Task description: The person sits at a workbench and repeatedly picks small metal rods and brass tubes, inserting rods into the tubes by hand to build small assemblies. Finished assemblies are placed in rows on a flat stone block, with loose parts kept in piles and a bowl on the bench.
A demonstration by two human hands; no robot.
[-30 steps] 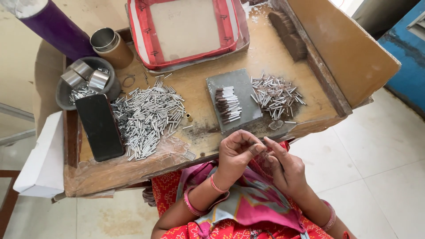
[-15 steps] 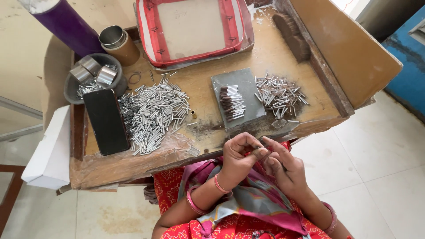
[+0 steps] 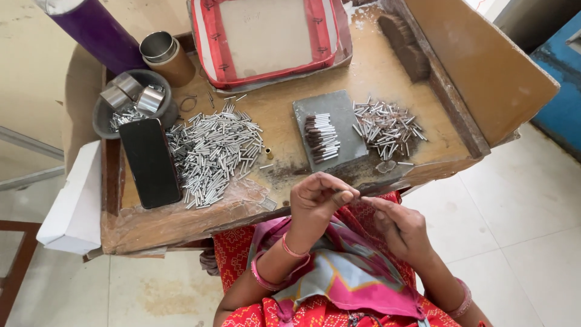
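1. Left hand (image 3: 315, 200) fingertips pinched on a small metal tube (image 3: 354, 197); right hand (image 3: 399, 227) fingertips meeting it at the other end, held over the lap just off the table edge (image 3: 181, 227).
2. Tube mostly hidden by fingers; likely light, stiff, smooth, so slippery and easy to drop. Best gripped across the barrel, near mid-length.
3. Nearby: slate pad (image 3: 330, 130) with brown-tipped tubes (image 3: 321, 138), small tube pile (image 3: 387, 127) to its right.
4. Further out: big tube pile (image 3: 212, 151), black phone (image 3: 149, 162), grey bowl (image 3: 103, 121).
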